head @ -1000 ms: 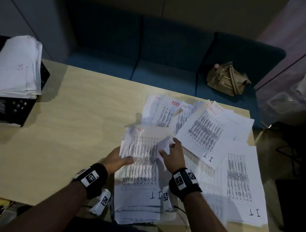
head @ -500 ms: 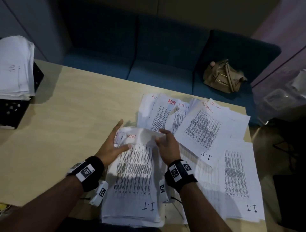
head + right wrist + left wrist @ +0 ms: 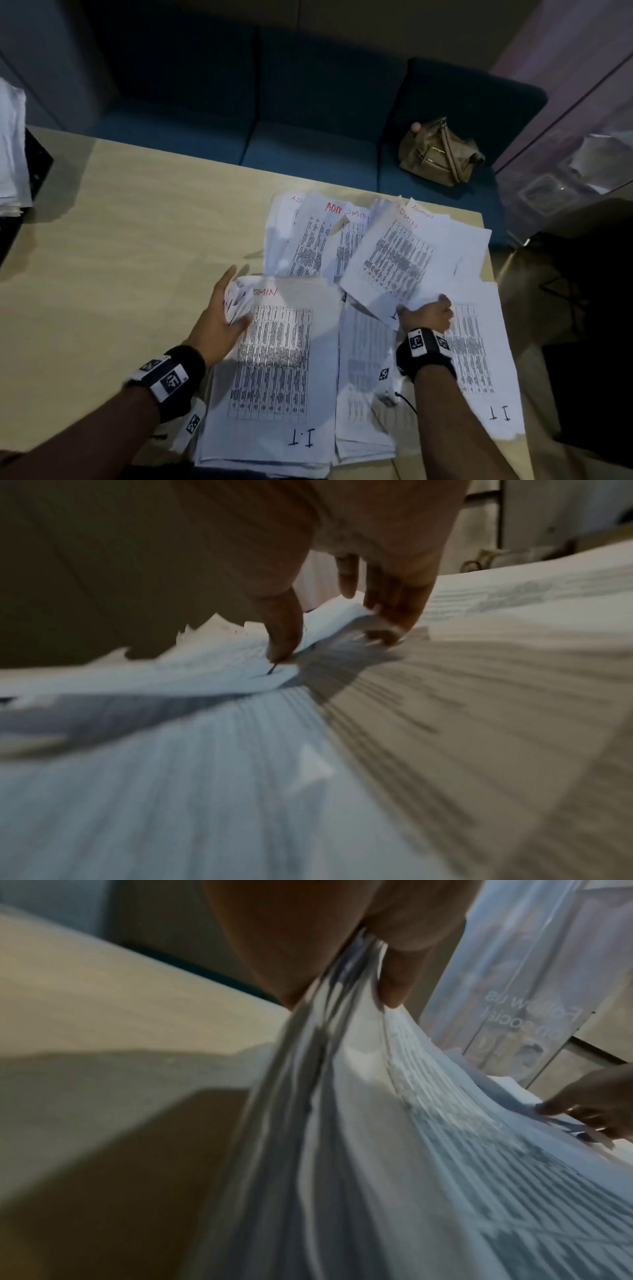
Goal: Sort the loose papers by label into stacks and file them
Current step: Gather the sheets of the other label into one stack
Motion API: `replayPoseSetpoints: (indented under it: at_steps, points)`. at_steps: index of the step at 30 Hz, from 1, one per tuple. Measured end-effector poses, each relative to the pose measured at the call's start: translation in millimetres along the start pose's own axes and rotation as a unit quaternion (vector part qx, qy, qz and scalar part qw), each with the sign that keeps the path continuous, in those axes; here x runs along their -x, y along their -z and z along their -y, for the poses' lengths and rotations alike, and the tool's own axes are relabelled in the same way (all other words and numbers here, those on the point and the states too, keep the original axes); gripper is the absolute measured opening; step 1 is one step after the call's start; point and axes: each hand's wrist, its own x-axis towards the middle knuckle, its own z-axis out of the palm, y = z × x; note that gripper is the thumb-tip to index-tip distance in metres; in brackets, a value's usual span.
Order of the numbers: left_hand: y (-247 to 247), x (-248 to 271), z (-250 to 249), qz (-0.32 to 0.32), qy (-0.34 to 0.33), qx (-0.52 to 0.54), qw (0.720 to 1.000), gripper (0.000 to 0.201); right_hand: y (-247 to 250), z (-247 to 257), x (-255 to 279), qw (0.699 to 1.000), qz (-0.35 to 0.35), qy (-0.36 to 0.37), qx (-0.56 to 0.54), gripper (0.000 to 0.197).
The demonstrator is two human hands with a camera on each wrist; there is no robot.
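**Q:** What do the two hands hold, and where do the papers lie?

**A:** The left hand (image 3: pixel 221 315) pinches the upper left corner of the near stack (image 3: pixel 270 370), thumb on top and fingers beneath; several sheet edges fan out in its grip, as the left wrist view confirms. The top sheet of this stack bears "ADMIN" in red at its far edge and "I.T" in black at its near edge. The right hand (image 3: pixel 428 313), fingers curled, grips the near corner of the tilted sheet (image 3: pixel 390 260), which carries a red "ADMIN" label and lies at about 1 o'clock from the near stack.

**Q:** And the remaining papers?

**A:** At 12 o'clock from the near stack, overlapping sheets (image 3: pixel 308 236) with red "ADMIN" marks fan across the far edge of the table (image 3: pixel 120 257). At 3 o'clock lies a sheet marked "I.T" (image 3: pixel 479 370), partly beneath the right wrist. Between it and the near stack sits another pile (image 3: pixel 363 394), its label not legible.

**Q:** What lies beyond the papers?

**A:** At 9 o'clock, on the table's left edge, a white paper pile (image 3: pixel 10 154) rests on a black object. Past the table stands a blue sofa (image 3: pixel 308 102) with a tan handbag (image 3: pixel 438 154) at 1 o'clock.
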Motion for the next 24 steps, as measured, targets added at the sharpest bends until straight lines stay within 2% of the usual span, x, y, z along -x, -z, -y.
replayPoseSetpoints:
  at_steps: [3, 5, 9, 11, 14, 19, 22, 24]
  points:
    - [-10, 1, 17, 0.012, 0.064, -0.048, 0.997, 0.057, -4, -6, -6, 0.998, 0.023, -0.005, -0.066, 0.087]
    - [-12, 1, 25, 0.004, 0.102, -0.083, 0.991, 0.051, 3, -7, -8, 0.991, 0.018, -0.026, -0.132, 0.074]
    - [1, -2, 28, -0.015, 0.113, -0.109, 0.988, 0.037, 40, -12, -12, 0.989, -0.032, 0.038, -0.14, 0.043]
    - [9, -2, 28, -0.029, 0.13, -0.084, 0.988, 0.039, 62, -23, -10, 0.991, -0.024, 0.054, -0.124, 0.04]
    - [15, -1, 26, -0.011, 0.14, -0.09, 0.986, 0.053, 83, -50, 0, 0.997, 0.029, 0.056, -0.049, 0.038]
    - [17, -2, 30, 0.012, 0.131, -0.103, 0.986, 0.057, 68, -101, 13, 0.989, 0.124, 0.026, 0.078, 0.061]
    - [15, 1, 27, 0.001, 0.147, -0.087, 0.985, 0.056, 50, -111, 20, 0.991, 0.086, 0.039, 0.1, 0.074]
    - [11, 4, 25, -0.012, 0.156, -0.062, 0.986, 0.058, 36, -109, 22, 0.995, 0.055, 0.037, 0.068, 0.084]
